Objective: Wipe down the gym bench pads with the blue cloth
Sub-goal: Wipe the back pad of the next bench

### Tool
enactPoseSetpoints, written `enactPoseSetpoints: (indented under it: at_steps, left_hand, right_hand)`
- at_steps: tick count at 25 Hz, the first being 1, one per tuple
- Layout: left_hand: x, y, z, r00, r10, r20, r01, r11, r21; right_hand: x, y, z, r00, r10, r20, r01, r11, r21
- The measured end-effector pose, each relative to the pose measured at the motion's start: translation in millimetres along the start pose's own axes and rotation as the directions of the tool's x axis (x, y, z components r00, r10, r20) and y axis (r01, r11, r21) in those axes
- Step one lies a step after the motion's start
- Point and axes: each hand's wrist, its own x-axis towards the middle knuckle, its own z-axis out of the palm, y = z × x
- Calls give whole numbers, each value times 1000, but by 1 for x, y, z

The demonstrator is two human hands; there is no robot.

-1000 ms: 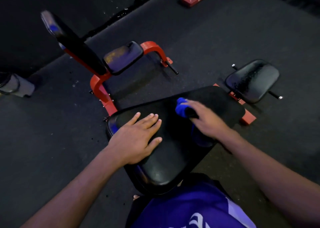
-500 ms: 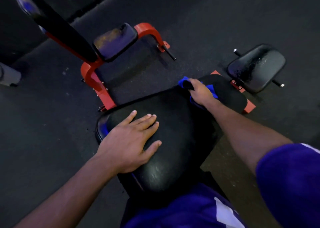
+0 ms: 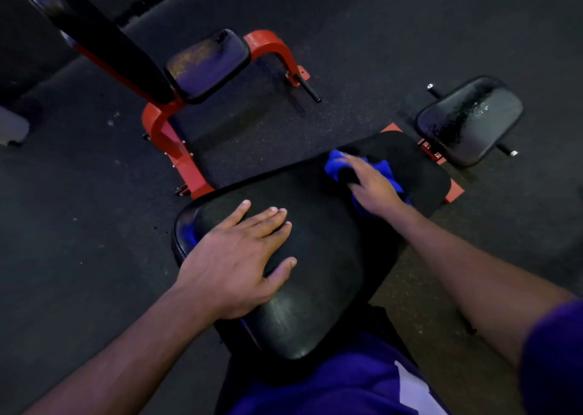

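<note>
A long black bench pad (image 3: 321,256) runs from below my chest toward the upper right. My left hand (image 3: 239,256) lies flat on its near left part, fingers straight and spread. My right hand (image 3: 370,184) presses the crumpled blue cloth (image 3: 336,165) onto the far part of the pad, fingers curled over the cloth, which bulges out to the left and right of the hand. A second bench with a red frame (image 3: 176,149) stands at the upper left, with a small black seat pad (image 3: 208,64) and a long black back pad (image 3: 104,39).
A separate small black pad (image 3: 470,121) with a wet sheen sits on the floor at the right, metal pegs sticking out of it. Dark rubber flooring surrounds everything. A pale object (image 3: 12,127) lies at the left edge.
My right hand has drawn the cloth a little nearer along the pad, after pushing it out to the far end. My left hand has stayed flat in place.
</note>
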Motion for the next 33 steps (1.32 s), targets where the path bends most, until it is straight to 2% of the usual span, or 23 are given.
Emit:
enactPoseSetpoints:
  at_steps: [3, 5, 10, 15, 22, 26, 28, 29, 31, 32, 33]
  left_hand:
    - [-1, 2, -1, 1000, 4, -2, -4, 1000, 10]
    - [-1, 3, -2, 1000, 11, 6, -11, 1000, 17]
    - [-2, 6, -3, 1000, 2, -5, -2, 999, 41]
    - [-3, 8, -4, 1000, -5, 14, 4, 998, 62]
    - [-5, 12, -7, 999, 12, 50, -18, 994, 112]
    - [-7, 13, -6, 994, -3, 105, -10, 993, 121]
    - [-6, 14, -6, 994, -13, 107, 1, 994, 108]
    - [-6, 15, -7, 996, -21, 89, 12, 995, 101]
    - [-10, 18, -6, 999, -31, 22, 29, 996, 88]
    - [-13, 26, -4, 999, 1, -34, 1, 999, 54]
    - [-14, 38, -1, 996, 55, -74, -55, 998, 3]
  right_hand:
    - [66, -10, -7, 995, 95, 32, -95, 995, 10]
    - [59, -10, -7, 994, 111, 13, -111, 994, 0]
    - [-75, 6, -8, 997, 38, -73, -36, 999, 33]
    - [-194, 17, -9, 994, 83, -75, -71, 987, 143]
    - [-215, 10, -24, 933, 214, -289, -134, 953, 273]
    - [-227, -15, -21, 910, 291, -297, -179, 919, 352]
    - [-237, -37, -15, 835, 449, -318, -239, 816, 526]
    - [-242, -49, -9, 764, 567, -308, -257, 706, 660]
    - [-253, -73, 10, 637, 750, -180, -259, 428, 866]
    - [-262, -86, 20, 611, 784, -107, -272, 335, 902]
    - [-267, -99, 28, 614, 787, -61, -287, 294, 911]
